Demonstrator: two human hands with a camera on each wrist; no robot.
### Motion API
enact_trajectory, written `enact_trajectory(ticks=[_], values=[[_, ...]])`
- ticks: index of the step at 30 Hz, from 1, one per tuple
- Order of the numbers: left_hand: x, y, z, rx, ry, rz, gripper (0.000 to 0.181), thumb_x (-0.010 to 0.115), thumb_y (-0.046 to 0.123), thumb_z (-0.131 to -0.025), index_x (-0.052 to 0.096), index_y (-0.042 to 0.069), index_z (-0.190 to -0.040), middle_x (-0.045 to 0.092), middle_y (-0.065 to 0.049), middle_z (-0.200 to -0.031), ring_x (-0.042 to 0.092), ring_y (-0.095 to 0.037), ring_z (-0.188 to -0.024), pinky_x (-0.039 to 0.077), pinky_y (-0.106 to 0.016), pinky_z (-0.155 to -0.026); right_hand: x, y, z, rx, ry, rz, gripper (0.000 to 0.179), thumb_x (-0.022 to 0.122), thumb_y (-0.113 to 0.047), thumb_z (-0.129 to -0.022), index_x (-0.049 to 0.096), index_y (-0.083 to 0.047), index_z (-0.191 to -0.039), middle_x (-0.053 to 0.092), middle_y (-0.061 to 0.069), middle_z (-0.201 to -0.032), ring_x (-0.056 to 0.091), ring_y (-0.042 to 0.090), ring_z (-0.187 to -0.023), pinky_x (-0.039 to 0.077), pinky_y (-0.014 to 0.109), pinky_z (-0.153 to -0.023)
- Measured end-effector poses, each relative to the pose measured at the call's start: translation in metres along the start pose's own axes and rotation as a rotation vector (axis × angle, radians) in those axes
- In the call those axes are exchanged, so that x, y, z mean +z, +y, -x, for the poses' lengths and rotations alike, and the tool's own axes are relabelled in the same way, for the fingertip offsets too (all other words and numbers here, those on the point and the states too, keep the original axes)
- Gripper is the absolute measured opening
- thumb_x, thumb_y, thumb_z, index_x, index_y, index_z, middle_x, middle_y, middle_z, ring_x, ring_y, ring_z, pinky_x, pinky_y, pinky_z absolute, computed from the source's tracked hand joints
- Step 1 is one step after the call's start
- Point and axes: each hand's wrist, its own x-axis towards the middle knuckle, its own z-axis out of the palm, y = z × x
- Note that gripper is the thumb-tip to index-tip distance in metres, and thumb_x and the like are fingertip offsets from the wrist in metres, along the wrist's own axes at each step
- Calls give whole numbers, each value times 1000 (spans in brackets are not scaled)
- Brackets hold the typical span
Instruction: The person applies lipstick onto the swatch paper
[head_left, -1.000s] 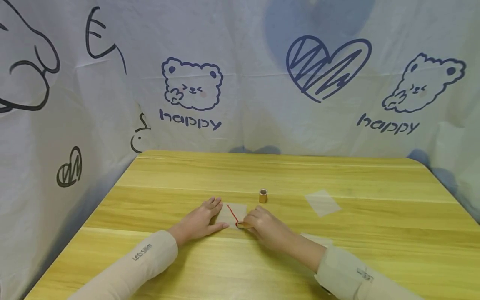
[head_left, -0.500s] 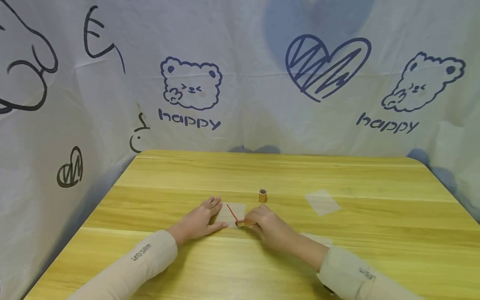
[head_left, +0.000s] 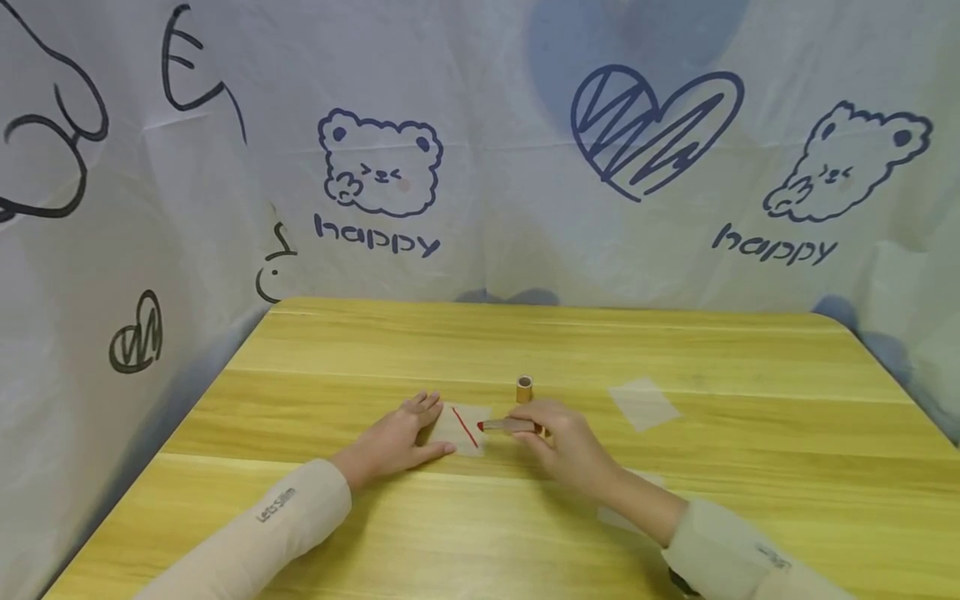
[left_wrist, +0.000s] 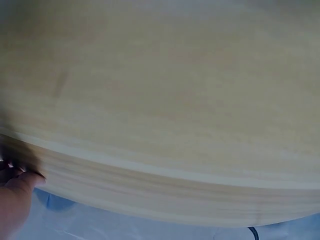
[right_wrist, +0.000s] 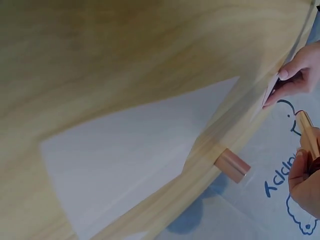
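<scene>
My left hand [head_left: 397,437] lies with spread, straight fingers on the left side of a small white paper square [head_left: 448,435]. One slanting red line [head_left: 465,427] crosses that paper. Over the paper's right edge, my right hand [head_left: 566,442] grips a lipstick [head_left: 502,425] in a gold tube, its red tip pointing left, beside the line. The lipstick's gold cap [head_left: 524,389] stands upright on the table just beyond my right fingers. Both hands and the standing cap [right_wrist: 232,165] also appear in the right wrist view; the left wrist view catches only part of my left hand [left_wrist: 17,195].
A second paper square [head_left: 643,404] lies turned on the table [head_left: 360,350] to the right of the cap. Another sheet [head_left: 618,520] is partly covered by my right forearm. White cloth [head_left: 487,200] with drawings hangs behind the table.
My right hand has lifted the lipstick off the lower end of the red line and drawn back up and right. The left hand keeps its place on the paper.
</scene>
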Motion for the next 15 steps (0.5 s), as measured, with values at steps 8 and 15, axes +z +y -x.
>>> enact_trajectory(ticks=[8,15], values=[[-1,0,-3,4,18,27,76,54,52,-89,39,-3,-138,32,-19,-148,25,-36,-139,25,-51,-112,-17,-1,11,3,95,71,22,69,0,-78,66,4,-99,67,11,-89,54,11,-70,47,16,-57],[-1,-1,-5,31,35,19,74,56,49,-89,40,-6,-136,37,-21,-144,29,-38,-137,28,-50,-111,-32,3,18,70,104,99,32,69,0,-78,63,11,-108,68,20,-97,58,13,-70,49,17,-57]])
